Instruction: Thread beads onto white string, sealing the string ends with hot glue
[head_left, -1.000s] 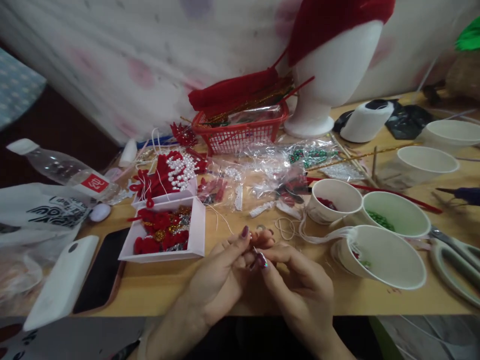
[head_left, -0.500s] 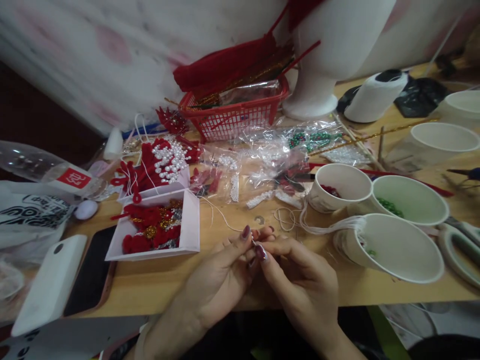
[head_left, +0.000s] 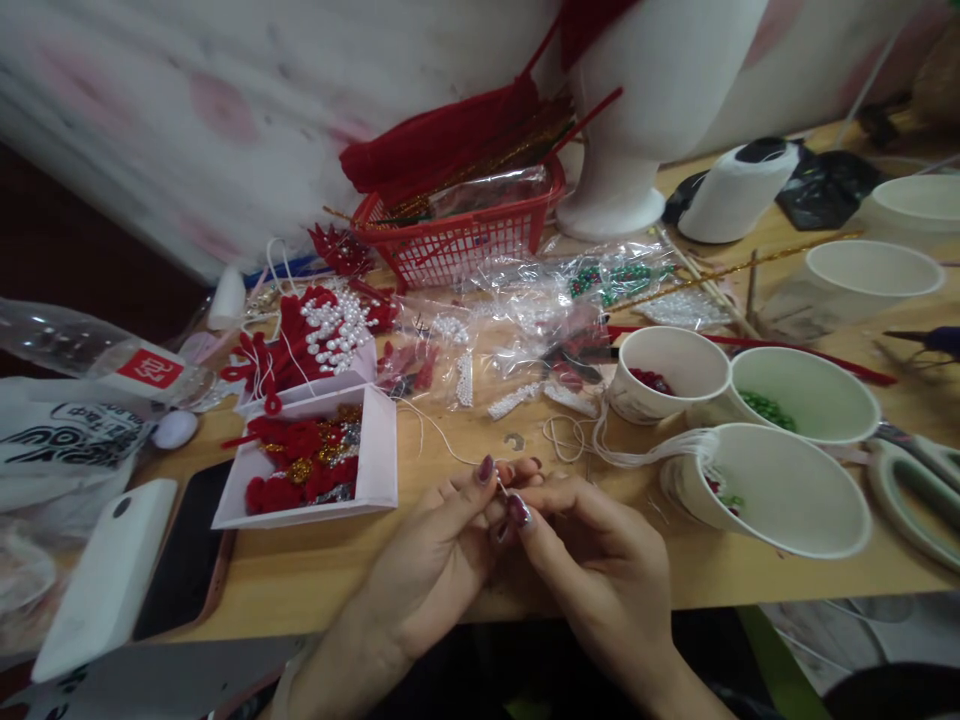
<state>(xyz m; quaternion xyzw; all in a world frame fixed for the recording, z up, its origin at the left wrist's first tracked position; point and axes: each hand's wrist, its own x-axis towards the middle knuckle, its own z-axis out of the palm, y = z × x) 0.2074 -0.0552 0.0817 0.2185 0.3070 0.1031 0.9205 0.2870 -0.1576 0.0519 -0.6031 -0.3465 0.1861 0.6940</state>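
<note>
Above the table's front edge, my left hand and my right hand meet at the fingertips. Both are closed in a pinch on a thin white thread, which shows as a short light strand between the nails. Its far part trails over the wood toward the boxes; whether a bead sits on it I cannot make out. Right of my hands stands a paper cup with white cords over its rim. Behind it are a cup with red beads and a cup with green beads.
A white box of red and gold ornaments lies left, with a phone and a white power bank beyond. Behind are clear bead bags, a red basket and a thread cone. Scissors lie far right.
The view has shifted slightly, so the cups appear a little further left. My hands keep nearly the same pinch at the thread.
</note>
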